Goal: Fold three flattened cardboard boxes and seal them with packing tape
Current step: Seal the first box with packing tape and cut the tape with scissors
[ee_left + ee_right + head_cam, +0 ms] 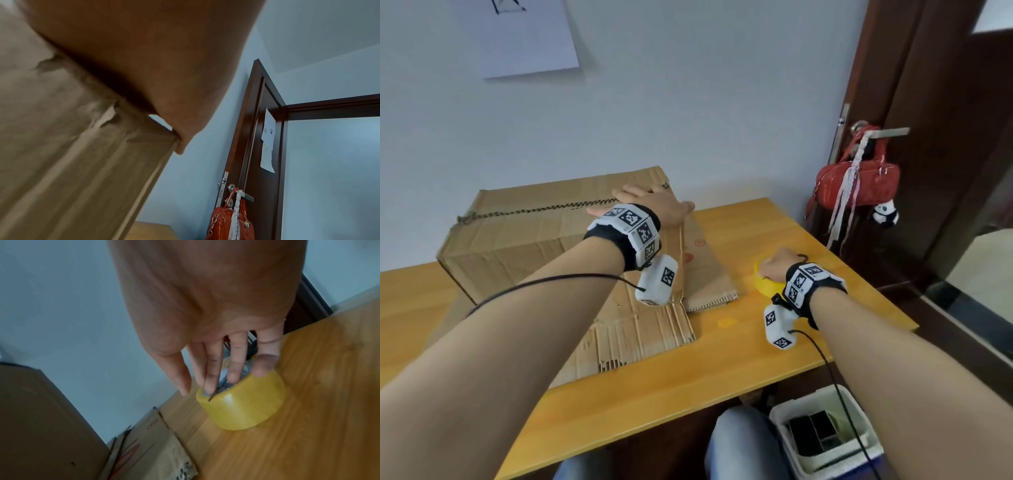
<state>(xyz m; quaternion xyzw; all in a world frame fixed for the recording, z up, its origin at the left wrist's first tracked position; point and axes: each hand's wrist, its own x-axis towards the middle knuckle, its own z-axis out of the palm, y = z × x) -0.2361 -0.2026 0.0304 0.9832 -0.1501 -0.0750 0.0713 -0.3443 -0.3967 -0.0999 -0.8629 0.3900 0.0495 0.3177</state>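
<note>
One box [558, 233] folded up on the table [722, 370], flaps held shut under flat left hand [650, 202], right hand [216, 321] fingers hooked inside tape roll [244, 405]; sealing not begun, flat cardboard [640, 329] left.

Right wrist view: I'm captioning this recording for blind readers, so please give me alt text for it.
The right hand reaches down onto a yellow roll of packing tape on a wooden table, fingers dipping into its core. Flattened cardboard lies to the left, beside the folded box.
</note>
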